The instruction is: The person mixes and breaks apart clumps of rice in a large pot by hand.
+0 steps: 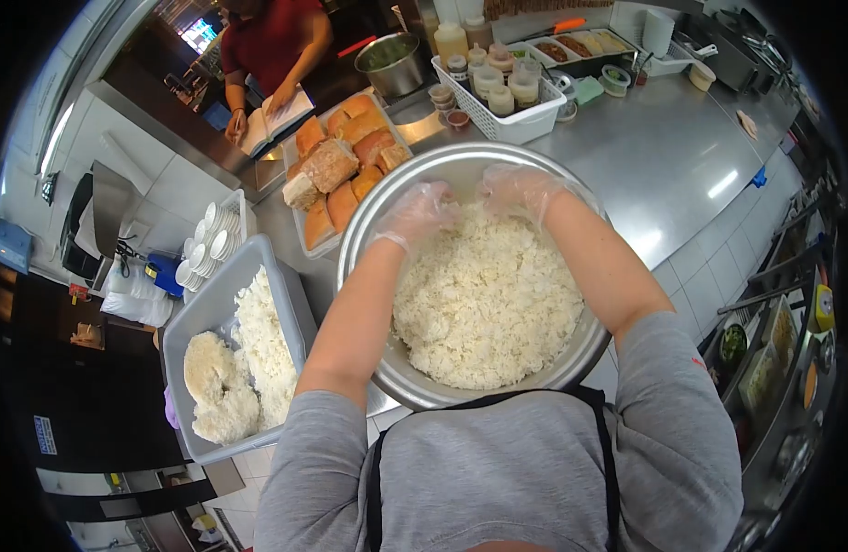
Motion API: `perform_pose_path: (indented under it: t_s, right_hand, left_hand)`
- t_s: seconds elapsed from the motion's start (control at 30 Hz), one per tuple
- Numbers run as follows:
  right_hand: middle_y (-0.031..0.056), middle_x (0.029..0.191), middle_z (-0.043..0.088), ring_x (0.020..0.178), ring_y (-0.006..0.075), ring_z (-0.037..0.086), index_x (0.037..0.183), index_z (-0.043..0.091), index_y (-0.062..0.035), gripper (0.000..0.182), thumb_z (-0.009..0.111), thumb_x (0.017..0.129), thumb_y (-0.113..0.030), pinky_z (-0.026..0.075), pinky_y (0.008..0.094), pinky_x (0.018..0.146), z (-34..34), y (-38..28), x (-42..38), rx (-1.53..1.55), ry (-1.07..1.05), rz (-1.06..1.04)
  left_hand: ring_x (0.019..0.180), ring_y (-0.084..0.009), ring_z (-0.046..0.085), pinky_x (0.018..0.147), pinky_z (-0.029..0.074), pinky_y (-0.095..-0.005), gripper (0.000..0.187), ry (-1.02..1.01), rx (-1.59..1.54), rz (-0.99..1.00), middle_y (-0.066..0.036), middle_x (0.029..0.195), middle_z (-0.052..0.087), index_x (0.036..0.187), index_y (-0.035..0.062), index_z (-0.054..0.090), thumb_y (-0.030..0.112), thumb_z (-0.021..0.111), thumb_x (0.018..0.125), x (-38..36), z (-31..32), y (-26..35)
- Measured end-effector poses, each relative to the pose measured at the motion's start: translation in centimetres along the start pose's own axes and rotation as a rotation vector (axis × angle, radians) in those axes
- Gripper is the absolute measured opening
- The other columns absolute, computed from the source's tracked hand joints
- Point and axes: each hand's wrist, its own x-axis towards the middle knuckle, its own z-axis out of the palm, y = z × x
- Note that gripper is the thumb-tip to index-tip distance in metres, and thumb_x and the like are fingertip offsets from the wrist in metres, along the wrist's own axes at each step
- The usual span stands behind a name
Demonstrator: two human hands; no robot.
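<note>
A large steel bowl (pixel 461 164) full of cooked white rice (pixel 488 304) sits on the steel counter right in front of me. My left hand (pixel 417 213), in a clear plastic glove, presses into the rice at the bowl's far side. My right hand (pixel 518 191), gloved the same way, digs into the rice beside it. Both hands have their fingers curled into the rice, and the fingertips are buried.
A grey tub (pixel 203 317) with rice mounds stands at my left. A tray of bread rolls (pixel 343 166) lies beyond the bowl, with a white basket of sauce bottles (pixel 498 92) and a steel pot (pixel 389 63). A person in red writes in a book (pixel 275 120) across the counter.
</note>
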Motion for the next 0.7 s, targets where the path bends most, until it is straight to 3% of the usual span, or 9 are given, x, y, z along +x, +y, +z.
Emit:
perform_pose_path:
  t_s: [0.03, 0.1, 0.13, 0.2, 0.33, 0.4, 0.53, 0.6, 0.7]
  right_hand:
    - [0.0151, 0.101, 0.065, 0.098, 0.0303, 0.061, 0.101, 0.069, -0.0087, 0.03, 0.063, 0.077, -0.025, 0.048, 0.0396, 0.086, 0.3, 0.2, 0.2, -0.008, 0.015, -0.008]
    - [0.0181, 0.095, 0.068, 0.093, 0.0322, 0.066, 0.092, 0.071, -0.0029, 0.023, 0.064, 0.08, -0.021, 0.053, 0.0401, 0.078, 2.0, 0.3, 0.1, -0.167, 0.318, -0.209]
    - [0.0181, 0.095, 0.068, 0.093, 0.0322, 0.066, 0.092, 0.071, -0.0029, 0.023, 0.064, 0.08, -0.021, 0.053, 0.0401, 0.078, 2.1, -0.2, 0.4, -0.172, 0.334, -0.218]
    - [0.0194, 0.096, 0.068, 0.095, 0.0318, 0.066, 0.09, 0.071, -0.0017, 0.02, 0.063, 0.081, -0.018, 0.053, 0.0405, 0.081, 2.3, -0.7, 0.9, -0.143, 0.165, -0.146]
    - [0.0195, 0.095, 0.068, 0.093, 0.0317, 0.067, 0.091, 0.071, -0.0017, 0.02, 0.063, 0.082, -0.018, 0.054, 0.0395, 0.081, 4.0, -0.4, 2.4, -0.258, 0.219, -0.179]
    - [0.0191, 0.094, 0.069, 0.093, 0.0315, 0.067, 0.095, 0.07, -0.002, 0.02, 0.063, 0.083, -0.016, 0.054, 0.0391, 0.081, 4.0, -0.8, 2.3, -0.299, 0.223, -0.12]
    - [0.0198, 0.094, 0.069, 0.092, 0.0317, 0.067, 0.095, 0.07, -0.0018, 0.02, 0.063, 0.083, -0.016, 0.054, 0.0388, 0.081, 4.6, -1.1, 2.4, -0.329, 0.247, -0.136]
    - [0.0206, 0.093, 0.068, 0.091, 0.0344, 0.066, 0.09, 0.068, 0.0015, 0.021, 0.067, 0.077, -0.015, 0.053, 0.0409, 0.08, 5.4, -0.8, 3.3, -0.153, 0.281, -0.052]
    - [0.0195, 0.093, 0.069, 0.091, 0.0335, 0.067, 0.09, 0.07, -0.0006, 0.021, 0.067, 0.076, -0.016, 0.053, 0.0425, 0.08, 3.7, -1.8, 1.1, -0.256, 0.196, -0.127]
  left_hand:
    - [0.092, -0.0245, 0.063, 0.081, 0.05, -0.0363, 0.043, 0.015, 0.009, 0.004, -0.013, 0.097, 0.065, 0.118, 0.0021, 0.056, 0.017, 0.068, 0.079, 0.1, 0.1, 0.3]
    - [0.103, -0.0339, 0.06, 0.088, 0.048, -0.0414, 0.043, 0.057, 0.269, 0.153, -0.02, 0.106, 0.063, 0.118, 0.0016, 0.057, 0.018, 0.065, 0.079, -0.1, 1.4, 1.3]
    - [0.103, -0.0339, 0.06, 0.088, 0.048, -0.0414, 0.043, 0.069, 0.282, 0.155, -0.02, 0.106, 0.063, 0.118, 0.0016, 0.057, 0.018, 0.065, 0.079, -0.1, 2.2, 1.0]
    - [0.108, -0.0382, 0.056, 0.093, 0.046, -0.0441, 0.039, 0.045, 0.174, 0.185, -0.021, 0.11, 0.061, 0.115, 0.0027, 0.059, 0.018, 0.063, 0.079, 0.1, 3.9, 0.0]
    - [0.105, -0.0379, 0.057, 0.091, 0.046, -0.0435, 0.037, 0.019, 0.19, 0.237, -0.02, 0.11, 0.061, 0.113, 0.0045, 0.06, 0.02, 0.062, 0.079, 0.2, 4.5, -0.2]
    - [0.104, -0.0376, 0.058, 0.09, 0.047, -0.0441, 0.033, -0.081, 0.3, 0.165, -0.02, 0.107, 0.061, 0.108, 0.0041, 0.062, 0.018, 0.062, 0.079, 1.2, 4.7, -0.4]
    - [0.099, -0.0379, 0.058, 0.088, 0.048, -0.0447, 0.029, -0.029, 0.318, 0.261, -0.022, 0.102, 0.061, 0.102, 0.0024, 0.064, 0.018, 0.061, 0.079, 2.2, 6.7, -1.9]
    - [0.111, -0.0363, 0.057, 0.093, 0.047, -0.0433, 0.032, -0.093, 0.307, 0.051, -0.022, 0.114, 0.061, 0.109, 0.0037, 0.065, 0.02, 0.056, 0.082, 2.4, 6.8, -0.5]
    - [0.109, -0.0363, 0.059, 0.091, 0.047, -0.0423, 0.037, -0.247, 0.222, -0.074, -0.021, 0.112, 0.064, 0.108, 0.0036, 0.065, 0.028, 0.061, 0.081, 1.3, 4.3, 2.5]
